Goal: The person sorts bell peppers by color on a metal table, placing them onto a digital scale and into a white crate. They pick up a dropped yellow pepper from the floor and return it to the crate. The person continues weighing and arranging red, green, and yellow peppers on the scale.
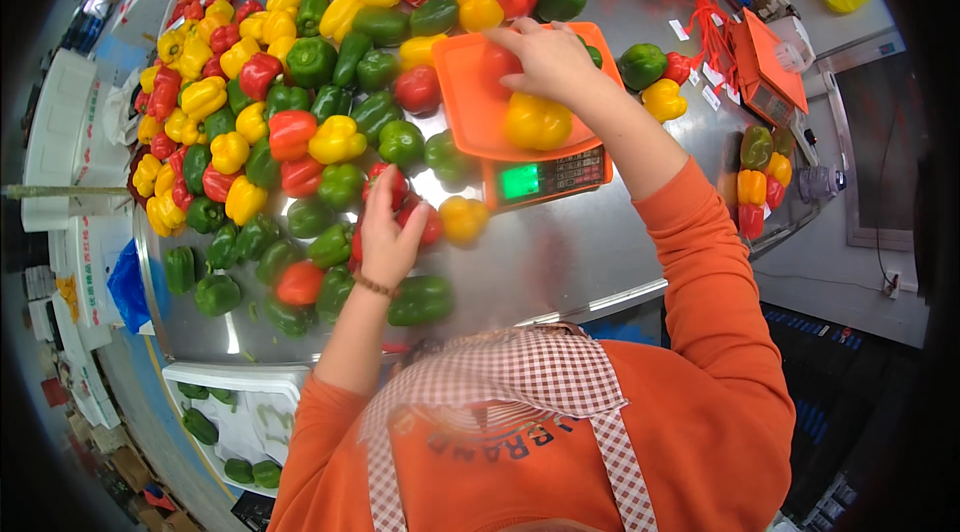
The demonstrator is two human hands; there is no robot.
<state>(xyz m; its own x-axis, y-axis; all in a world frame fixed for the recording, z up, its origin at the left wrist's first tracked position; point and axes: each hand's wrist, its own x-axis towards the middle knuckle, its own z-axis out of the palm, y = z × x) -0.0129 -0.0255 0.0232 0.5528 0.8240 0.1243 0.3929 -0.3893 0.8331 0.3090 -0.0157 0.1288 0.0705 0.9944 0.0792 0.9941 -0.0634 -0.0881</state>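
My right hand (551, 59) is over the orange weighing tray (469, 111) of a digital scale (547, 179) with a lit green display. Its fingers are spread around a blurred red bell pepper (498, 68); whether they grip it is unclear. A yellow bell pepper (538, 123) sits in the tray below my wrist, and part of a green pepper (593, 54) shows behind the hand. My left hand (388, 235), with a beaded bracelet, is among red bell peppers (429, 224), thumb and fingers apart. Its palm side is hidden. Just right of it lies a yellow pepper (463, 220).
A heap of mixed bell peppers (225, 104) covers the left of the metal table (555, 262). Bagged peppers (761, 179) lie at the right, near red ties with white tags (709, 29) and a second orange device (765, 70). A white foam box (240, 382) stands below the near edge.
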